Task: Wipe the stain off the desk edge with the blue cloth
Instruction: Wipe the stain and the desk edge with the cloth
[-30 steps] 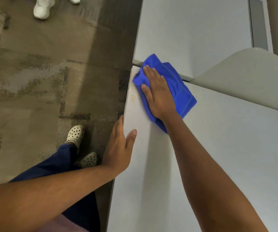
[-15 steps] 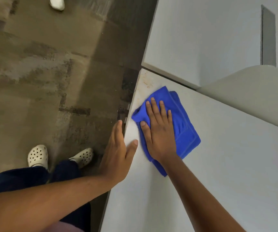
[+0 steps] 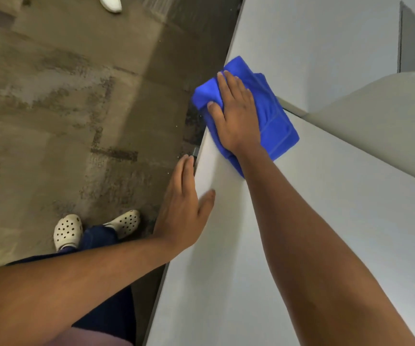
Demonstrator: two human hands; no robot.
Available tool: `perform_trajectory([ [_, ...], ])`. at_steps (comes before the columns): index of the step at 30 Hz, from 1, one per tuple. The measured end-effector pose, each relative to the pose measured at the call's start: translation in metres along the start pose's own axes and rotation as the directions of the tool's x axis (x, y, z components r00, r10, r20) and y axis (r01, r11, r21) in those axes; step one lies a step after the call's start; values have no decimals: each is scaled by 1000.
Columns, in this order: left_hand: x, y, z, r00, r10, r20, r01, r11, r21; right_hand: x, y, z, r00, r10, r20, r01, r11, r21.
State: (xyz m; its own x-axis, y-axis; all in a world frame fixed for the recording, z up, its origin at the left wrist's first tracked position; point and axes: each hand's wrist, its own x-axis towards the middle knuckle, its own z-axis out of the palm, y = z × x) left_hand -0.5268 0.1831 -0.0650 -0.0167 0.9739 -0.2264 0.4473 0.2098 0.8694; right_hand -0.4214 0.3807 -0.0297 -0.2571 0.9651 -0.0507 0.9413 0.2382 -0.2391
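The folded blue cloth (image 3: 274, 116) lies on the far left corner of the pale grey desk (image 3: 301, 233), overhanging its left edge. My right hand (image 3: 236, 113) presses flat on the cloth, fingers spread toward the corner. The stain is hidden under the cloth and hand. My left hand (image 3: 184, 208) rests flat against the desk's left edge nearer to me, thumb on the top surface, holding nothing.
A second pale desk (image 3: 314, 41) adjoins beyond the corner, and a curved beige divider (image 3: 381, 116) rises at the right. Brown patterned carpet (image 3: 64, 108) lies to the left. My white clogs (image 3: 67, 231) stand by the desk edge. Another person's white shoe (image 3: 111, 5) shows at top.
My right hand has slid the blue cloth away from me, from the desk edge back up to the far corner. The left hand stays on the edge.
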Motion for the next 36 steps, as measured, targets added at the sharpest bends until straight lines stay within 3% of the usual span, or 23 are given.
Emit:
perform_trajectory([
  [2,-16,-3,-5,978,210,-11,-208,972,106,-26,-6,1,1000,-12,14,12,998,58],
  [3,-27,-7,-7,936,351,40,-353,925,144,-44,-9,3,999,-35,27,32,996,84],
  [5,-48,-15,-10,791,574,210,-604,788,121,-86,-10,7,992,-106,71,98,989,113],
  [7,-54,-19,-13,695,653,302,-696,716,55,-122,-3,10,971,-207,122,195,975,103],
  [13,-50,-16,-18,719,586,373,-655,751,83,-97,28,-2,892,-397,214,406,914,3],
  [16,-49,-17,-16,721,588,366,-653,754,75,-59,34,-3,903,-391,179,404,914,-40],
  [22,-48,-18,-14,709,611,352,-674,734,84,16,26,-5,978,-208,-6,208,978,-9],
  [27,-50,-16,-14,724,610,322,-676,720,156,19,32,-9,991,-128,-34,131,986,107],
  [29,-51,-16,-14,735,594,325,-664,727,172,10,45,-13,998,-26,-49,32,992,123],
  [33,-52,-15,-15,752,566,339,-638,753,159,-5,67,-21,964,232,-127,-234,972,1],
  [36,-52,-15,-18,760,557,334,-627,764,152,11,49,-16,911,373,-173,-397,909,-129],
])
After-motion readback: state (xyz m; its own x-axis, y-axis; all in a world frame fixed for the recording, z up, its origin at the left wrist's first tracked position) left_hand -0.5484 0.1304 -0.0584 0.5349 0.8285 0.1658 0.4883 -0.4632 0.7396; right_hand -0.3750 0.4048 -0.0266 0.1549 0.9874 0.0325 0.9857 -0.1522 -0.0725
